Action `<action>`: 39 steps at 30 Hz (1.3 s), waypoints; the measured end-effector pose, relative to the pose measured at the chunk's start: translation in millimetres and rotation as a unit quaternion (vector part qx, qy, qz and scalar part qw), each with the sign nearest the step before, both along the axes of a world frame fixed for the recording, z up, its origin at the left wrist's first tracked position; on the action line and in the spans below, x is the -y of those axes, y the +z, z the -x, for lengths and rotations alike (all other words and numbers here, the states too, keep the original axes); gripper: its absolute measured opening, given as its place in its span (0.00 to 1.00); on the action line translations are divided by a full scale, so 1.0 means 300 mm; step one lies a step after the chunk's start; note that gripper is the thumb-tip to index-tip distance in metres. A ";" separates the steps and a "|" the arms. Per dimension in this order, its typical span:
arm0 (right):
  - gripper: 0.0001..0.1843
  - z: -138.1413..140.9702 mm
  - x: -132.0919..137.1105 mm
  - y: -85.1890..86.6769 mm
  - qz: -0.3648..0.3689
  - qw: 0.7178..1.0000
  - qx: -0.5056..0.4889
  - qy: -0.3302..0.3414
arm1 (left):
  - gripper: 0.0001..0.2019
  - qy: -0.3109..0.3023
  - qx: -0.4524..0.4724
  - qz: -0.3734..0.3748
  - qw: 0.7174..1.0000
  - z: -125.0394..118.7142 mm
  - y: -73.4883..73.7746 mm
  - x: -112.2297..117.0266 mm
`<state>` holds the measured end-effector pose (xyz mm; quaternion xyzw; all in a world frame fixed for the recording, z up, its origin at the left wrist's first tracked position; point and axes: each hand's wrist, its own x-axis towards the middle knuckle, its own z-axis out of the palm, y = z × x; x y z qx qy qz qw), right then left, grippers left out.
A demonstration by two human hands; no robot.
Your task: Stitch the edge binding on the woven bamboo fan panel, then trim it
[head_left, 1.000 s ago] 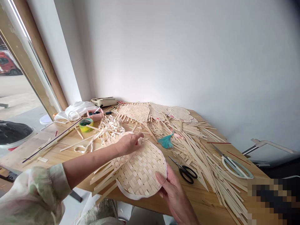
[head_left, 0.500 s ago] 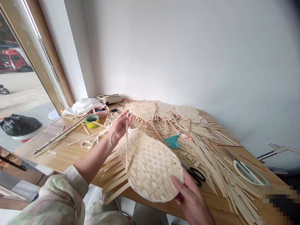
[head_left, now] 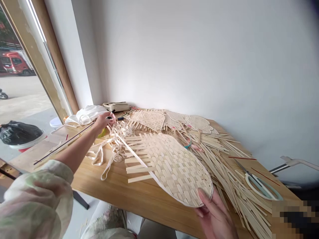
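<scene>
Head view: a strip (head_left: 134,154) is pinched by left fingers (head_left: 108,120), the fan (head_left: 174,164) held by right fingers (head_left: 204,200); the fan between them could be unravelled by tugging.

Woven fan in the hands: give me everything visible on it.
The fan is a flat oval panel of pale bamboo-like strips in a plain over-under weave. Its rounded end has a thin white edging; at the other end unwoven strip ends stick out loose. It is tilted over the table. The right hand grips the rounded end, thumb on top. The left hand pinches a long white strip that runs along its near edge.
</scene>
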<state>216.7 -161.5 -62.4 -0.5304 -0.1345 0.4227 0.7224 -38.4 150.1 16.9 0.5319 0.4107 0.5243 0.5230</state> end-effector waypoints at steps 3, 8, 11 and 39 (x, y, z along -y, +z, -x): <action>0.31 0.015 -0.016 0.013 -0.019 1.000 0.005 -0.024 | 0.07 -0.101 -0.208 0.004 0.973 0.089 0.065 -0.010; 0.23 0.050 -0.062 0.041 -0.059 0.996 -0.045 -0.052 | 0.13 -0.099 -0.385 -0.060 0.915 0.165 0.191 0.001; 0.19 0.071 -0.099 0.053 -0.091 0.991 -0.075 -0.059 | 0.10 -0.018 -0.452 -0.283 0.846 0.093 0.229 0.145; 0.23 0.120 -0.152 0.094 -0.079 0.990 -0.032 0.111 | 0.13 -0.240 -0.390 -0.643 0.615 -0.178 0.229 0.478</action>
